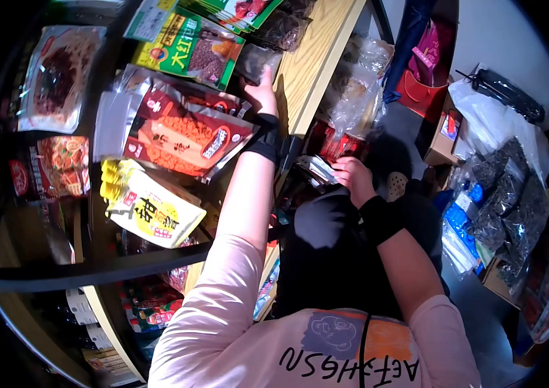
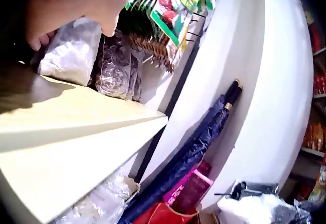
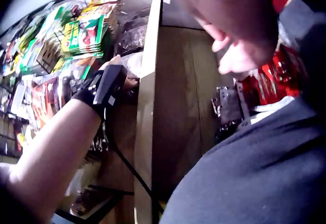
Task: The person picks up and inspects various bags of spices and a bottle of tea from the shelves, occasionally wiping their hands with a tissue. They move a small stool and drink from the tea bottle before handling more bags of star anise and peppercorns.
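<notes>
Fingers of the left hand [image 2: 84, 5] grasp a pale plastic bag [image 2: 74, 56], upper left of the left-wrist view, long axis tilting up-right between thumb and fingers. Right hand's [image 1: 356, 180] grip: can't tell.

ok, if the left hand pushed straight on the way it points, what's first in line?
Besides the pale bag that the left hand already grips, probably the dark-filled bag just beyond it; any gap between the two bags is hard to judge.
</notes>
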Demonstrator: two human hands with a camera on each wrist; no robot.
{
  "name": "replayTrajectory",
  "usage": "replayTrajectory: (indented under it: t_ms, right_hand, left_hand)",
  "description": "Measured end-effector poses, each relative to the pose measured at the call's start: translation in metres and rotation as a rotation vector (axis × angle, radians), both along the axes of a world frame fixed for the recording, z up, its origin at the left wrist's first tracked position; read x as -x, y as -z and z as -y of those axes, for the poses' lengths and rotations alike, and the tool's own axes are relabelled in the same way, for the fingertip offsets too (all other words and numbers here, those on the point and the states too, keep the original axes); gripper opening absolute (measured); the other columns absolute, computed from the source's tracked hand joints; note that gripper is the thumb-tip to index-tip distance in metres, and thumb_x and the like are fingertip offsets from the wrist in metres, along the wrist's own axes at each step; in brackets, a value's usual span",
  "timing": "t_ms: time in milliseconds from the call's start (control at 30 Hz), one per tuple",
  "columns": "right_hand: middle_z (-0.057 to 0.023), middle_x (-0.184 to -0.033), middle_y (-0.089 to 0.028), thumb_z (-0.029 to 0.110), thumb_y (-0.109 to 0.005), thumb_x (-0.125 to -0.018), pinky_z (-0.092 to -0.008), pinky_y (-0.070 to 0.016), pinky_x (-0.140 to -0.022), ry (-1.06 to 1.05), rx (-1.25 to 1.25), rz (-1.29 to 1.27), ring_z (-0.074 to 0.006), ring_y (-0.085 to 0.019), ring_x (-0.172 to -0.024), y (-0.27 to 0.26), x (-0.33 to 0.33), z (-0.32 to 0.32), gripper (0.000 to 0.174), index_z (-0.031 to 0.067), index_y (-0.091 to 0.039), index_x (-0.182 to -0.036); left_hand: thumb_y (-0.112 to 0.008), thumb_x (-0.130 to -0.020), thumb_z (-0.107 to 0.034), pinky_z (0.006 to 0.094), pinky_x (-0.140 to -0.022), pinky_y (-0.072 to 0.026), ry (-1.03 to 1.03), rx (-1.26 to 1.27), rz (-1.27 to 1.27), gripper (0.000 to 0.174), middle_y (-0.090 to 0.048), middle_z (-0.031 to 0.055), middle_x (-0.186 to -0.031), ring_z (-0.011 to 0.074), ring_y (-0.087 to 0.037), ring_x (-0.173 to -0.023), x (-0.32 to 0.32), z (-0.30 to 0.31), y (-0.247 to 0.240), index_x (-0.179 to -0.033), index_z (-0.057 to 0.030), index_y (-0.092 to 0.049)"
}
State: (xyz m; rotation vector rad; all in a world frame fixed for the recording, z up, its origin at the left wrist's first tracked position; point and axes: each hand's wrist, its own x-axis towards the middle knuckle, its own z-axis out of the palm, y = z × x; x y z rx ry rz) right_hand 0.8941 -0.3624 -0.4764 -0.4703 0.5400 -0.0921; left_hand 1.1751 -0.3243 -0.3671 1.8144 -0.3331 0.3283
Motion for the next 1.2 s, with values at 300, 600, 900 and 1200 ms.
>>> replayTrajectory:
  t_ms: [300,600,900,1200]
  right_hand:
    - [-0.0074,-0.098,-0.061,0.021,-0.044,-0.089,-0.0268,-0.0441,-0.076,0.029,0.130,0.156,-0.0153,-0.059,-0.083,-0.018,-0.020,0.020,0.023,0.0065,-0.054,-0.103]
    - [-0.0073,-0.120,-0.053,0.032,-0.044,-0.095,-0.0335,-0.0355,-0.096,0.092,0.502,0.214,-0.0183,-0.050,-0.112,-0.056,-0.016,0.049,0.037,0.0074,-0.048,-0.123]
    - [-0.0074,-0.117,-0.057,0.015,-0.065,-0.088,-0.0280,-0.0439,-0.092,-0.156,0.293,0.530,-0.0129,-0.054,-0.106,-0.066,-0.007,0.042,0.050,-0.0009,-0.042,-0.129]
    - [-0.0053,-0.114,-0.058,0.014,-0.063,-0.089,-0.0271,-0.0425,-0.091,0.066,0.162,0.406,-0.0109,-0.054,-0.102,-0.051,-0.026,0.033,0.045,0.0002,-0.044,-0.127]
  left_hand:
    - [-0.076,-0.074,-0.037,0.0283,-0.082,-0.0435,0.007,0.043,-0.292,0.051,-0.062,0.0032,-0.108,0.0141,-0.057,-0.095,-0.061,-0.011,0.007,-0.112,-0.0066,-0.062]
    - [-0.069,-0.083,-0.026,0.0304,-0.085,-0.0471,0.392,0.027,-0.633,0.049,-0.059,0.0087,-0.112,0.0155,-0.058,-0.100,0.135,-0.032,-0.047,-0.121,-0.0013,-0.049]
    - [-0.063,-0.089,-0.020,0.0261,-0.088,-0.0440,0.744,-0.409,-0.574,0.037,-0.060,0.0052,-0.106,0.0101,-0.055,-0.097,0.177,-0.066,-0.069,-0.117,0.0019,-0.050]
    - [-0.061,-0.087,-0.030,0.0352,-0.087,-0.0444,0.075,0.326,-0.411,0.035,-0.058,0.0064,-0.112,0.0201,-0.055,-0.104,-0.015,-0.094,-0.003,-0.115,-0.0114,-0.052]
